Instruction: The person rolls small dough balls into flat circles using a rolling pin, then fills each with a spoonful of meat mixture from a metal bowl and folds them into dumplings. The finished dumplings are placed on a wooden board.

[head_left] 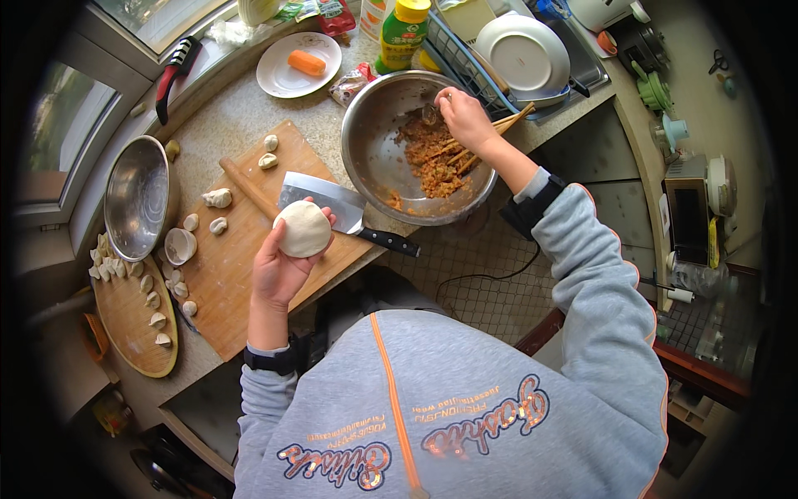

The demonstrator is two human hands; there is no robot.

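Observation:
A round dough wrapper (303, 229) rests on the palm of my left hand (283, 265), thumb at its edge, above the wooden board (230, 299). My right hand (464, 118) is over the large steel bowl (374, 131) of minced filling (433, 156). Its fingers pinch what looks like a metal spoon (429, 114), mostly hidden by the hand and dipped at the filling's edge. Wooden chopsticks (514, 120) lean in the same bowl, passing beneath my right wrist. A cleaver (324, 196) lies on the board under the wrapper, next to a rolling pin (246, 184).
Several dough lumps (217, 198) dot the board. Folded dumplings (158, 320) line a round woven tray (124, 312), with a smaller steel bowl (138, 199) behind. A carrot (307, 62) sits on a plate (277, 75). Beyond the large bowl stand a sauce bottle (402, 37) and dish rack (464, 59).

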